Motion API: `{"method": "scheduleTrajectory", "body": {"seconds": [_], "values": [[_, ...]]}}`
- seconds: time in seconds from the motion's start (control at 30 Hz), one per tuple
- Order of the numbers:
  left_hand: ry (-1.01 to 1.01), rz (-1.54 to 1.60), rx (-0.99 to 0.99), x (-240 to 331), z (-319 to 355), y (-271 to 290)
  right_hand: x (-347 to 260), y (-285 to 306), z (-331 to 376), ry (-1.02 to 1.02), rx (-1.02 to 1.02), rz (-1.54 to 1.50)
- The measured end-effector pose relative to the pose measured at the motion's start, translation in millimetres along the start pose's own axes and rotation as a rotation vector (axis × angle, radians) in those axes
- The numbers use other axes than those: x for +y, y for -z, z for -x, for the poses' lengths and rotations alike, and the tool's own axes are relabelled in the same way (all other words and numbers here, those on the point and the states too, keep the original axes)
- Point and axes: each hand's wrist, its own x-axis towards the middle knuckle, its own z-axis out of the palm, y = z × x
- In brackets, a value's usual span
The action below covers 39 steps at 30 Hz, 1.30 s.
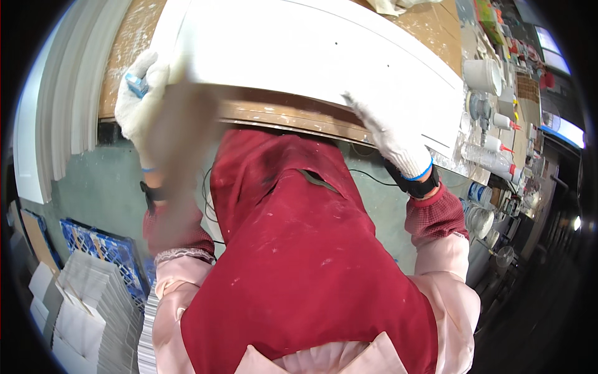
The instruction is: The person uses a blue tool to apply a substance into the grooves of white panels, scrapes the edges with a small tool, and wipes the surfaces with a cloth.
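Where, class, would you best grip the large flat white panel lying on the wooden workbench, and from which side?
Probably by the near long edge of the large flat white panel, coming from the worker's side: it overhangs the wooden workbench there, where the gloved right hand already rests.

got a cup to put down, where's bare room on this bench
The bare brown bench top left of the white panel, above the left hand, is free. The panel's own middle, beyond the right hand, carries nothing. The right end is crowded with a white tub and squeeze bottles.
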Motion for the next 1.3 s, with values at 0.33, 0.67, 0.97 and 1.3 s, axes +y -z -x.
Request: {"method": "scheduleTrajectory", "body": {"seconds": [0.33,0.67,0.97,1.3], "values": [[0.033,-0.035,0.018,2.5,-0.1,-0.3,-7.9,0.3,-6.2,0.003,0.017,0.041],[-0.083,-0.008,-0.011,-2.5,-1.2,1.3,-5.0,1.1,-9.1,0.065,0.064,-0.28],[0.007,-0.047,0.027,0.9,-0.1,-0.6,-7.1,-7.0,-10.7,0.411,0.149,0.712],[0.004,0.003,0.018,3.5,4.4,-0.4,-6.0,-4.7,-6.2,0.09,0.133,-0.247]]}}
